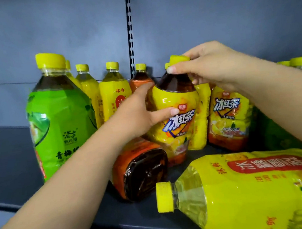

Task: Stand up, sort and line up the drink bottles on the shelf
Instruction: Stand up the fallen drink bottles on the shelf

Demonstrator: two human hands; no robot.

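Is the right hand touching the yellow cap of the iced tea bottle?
Touching. In the head view, the right hand pinches the yellow cap of the iced tea bottle with thumb and fingers.

Centre frame: we grip a tilted iced-tea bottle (174, 112), left hand (137, 113) on label, right hand (206, 66) pinching its cap (179, 60).

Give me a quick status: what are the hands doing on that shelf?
Left hand grips iced-tea bottle body; right hand pinches its cap. Bottle tilted. Dark bottle lying under it; big yellow bottle lying in front.
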